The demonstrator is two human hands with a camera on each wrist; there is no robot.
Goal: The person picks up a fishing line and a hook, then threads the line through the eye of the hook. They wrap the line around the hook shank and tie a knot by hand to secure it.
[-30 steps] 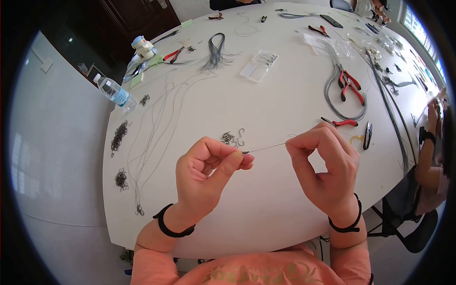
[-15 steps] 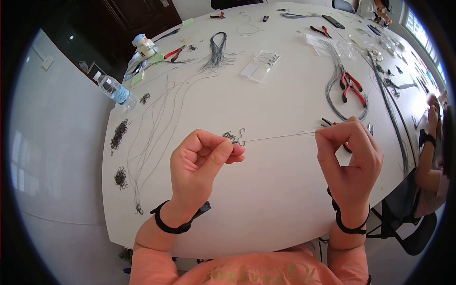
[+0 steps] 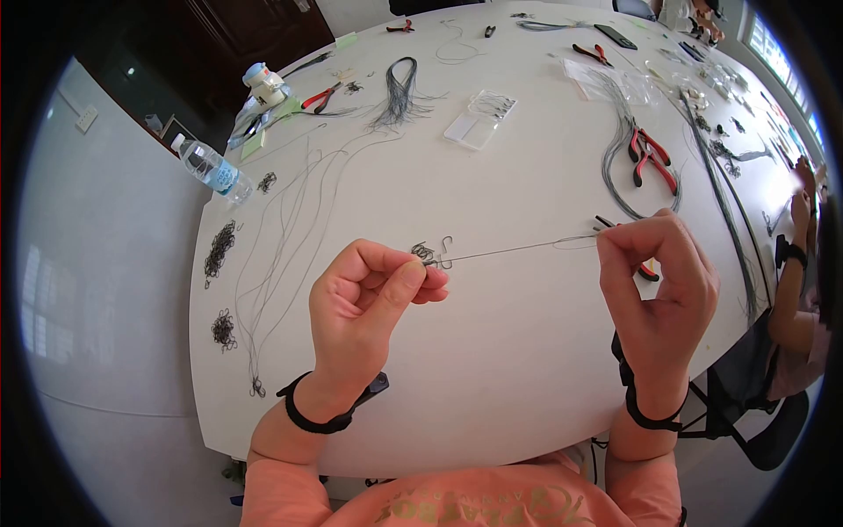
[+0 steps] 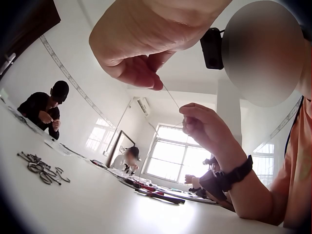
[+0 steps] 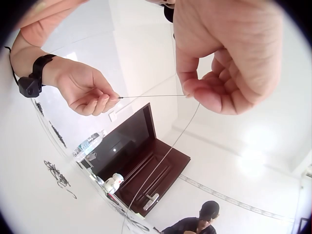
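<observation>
My left hand (image 3: 356,307) pinches a small dark piece (image 5: 121,98) between thumb and forefinger; most of it is hidden by the fingertips. From it a thin fishing line (image 3: 514,252) runs straight across to my right hand (image 3: 660,285), which pinches the line between thumb and forefinger. The line's tail (image 5: 168,153) hangs down past the right fingers in the right wrist view. Just behind the left fingertips, a small pile of fish hooks (image 3: 421,251) lies on the table. Red-handled pliers (image 3: 648,270) are partly hidden behind the right hand.
On the left lie two heaps of dark hooks (image 3: 219,255), several long loose lines (image 3: 294,224) and a water bottle (image 3: 211,167). A clear plastic box (image 3: 479,123) and a looped bundle of line (image 3: 399,97) are farther back. More red-handled pliers (image 3: 652,158) lie at right.
My right hand has moved right and the left hand slightly left and away from me, so a longer stretch of line shows between them. Both keep their pinch.
</observation>
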